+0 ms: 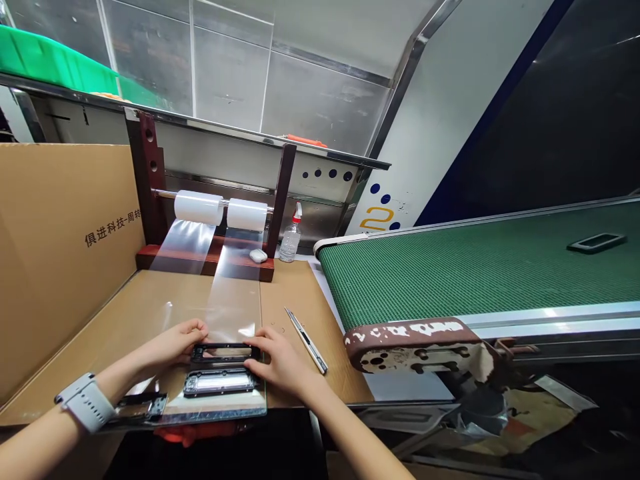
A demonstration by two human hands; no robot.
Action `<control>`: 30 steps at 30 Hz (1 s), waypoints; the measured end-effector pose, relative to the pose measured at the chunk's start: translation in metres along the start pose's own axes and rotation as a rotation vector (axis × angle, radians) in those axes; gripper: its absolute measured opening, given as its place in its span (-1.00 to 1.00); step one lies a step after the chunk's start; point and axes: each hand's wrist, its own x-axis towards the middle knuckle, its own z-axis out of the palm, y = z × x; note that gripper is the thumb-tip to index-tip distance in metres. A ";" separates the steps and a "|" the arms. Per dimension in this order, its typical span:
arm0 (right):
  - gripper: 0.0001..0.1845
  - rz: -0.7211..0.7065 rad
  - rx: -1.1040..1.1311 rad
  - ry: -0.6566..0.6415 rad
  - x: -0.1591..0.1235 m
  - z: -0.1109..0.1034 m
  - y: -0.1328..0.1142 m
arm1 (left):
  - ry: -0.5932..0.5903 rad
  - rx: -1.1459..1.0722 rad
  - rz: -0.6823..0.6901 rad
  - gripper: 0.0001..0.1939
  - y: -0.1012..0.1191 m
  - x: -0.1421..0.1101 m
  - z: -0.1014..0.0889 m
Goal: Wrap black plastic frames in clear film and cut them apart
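Note:
My left hand point(184, 339), with a grey-banded watch on its wrist, has its fingers curled at the left end of a narrow black rectangular frame point(225, 362). The right end of that frame is pinched between the thumb and fingers of my right hand point(275, 357). Under the frame lies clear film point(233, 303), drawn from one of two white rolls. Closer to me, a second black frame point(220, 383) with a shiny middle rests on a glass plate point(240, 408). Another black part point(143, 405) lies by my left wrist, partly hidden.
A utility knife point(307, 340) lies right of my right hand. Behind stand film rolls point(199, 207) on a dark red stand, a white case point(259, 255) and a spray bottle point(290, 241). A cardboard box point(65, 267) borders the left; a green conveyor belt point(450, 267) carries a frame point(597, 243).

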 end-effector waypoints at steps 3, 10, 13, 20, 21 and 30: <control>-0.60 0.025 0.003 -0.018 0.002 -0.001 -0.003 | -0.017 -0.005 0.031 -0.44 -0.002 -0.001 -0.001; -0.60 0.035 -0.008 -0.032 0.002 -0.003 -0.003 | -0.027 0.015 0.067 -0.27 -0.002 -0.005 -0.003; -0.60 0.034 -0.029 -0.025 0.002 -0.003 -0.004 | -0.016 0.024 0.089 -0.16 0.002 -0.007 0.001; -0.61 0.123 -0.141 0.089 0.002 -0.012 -0.011 | 0.218 0.043 0.321 -0.17 -0.005 0.012 0.003; -0.64 0.162 -0.168 0.128 0.001 -0.016 -0.008 | 0.276 0.059 0.380 -0.20 -0.008 0.015 0.002; -0.64 0.488 -0.343 0.349 -0.021 -0.040 0.049 | 0.300 0.529 0.608 -0.54 -0.052 0.010 -0.024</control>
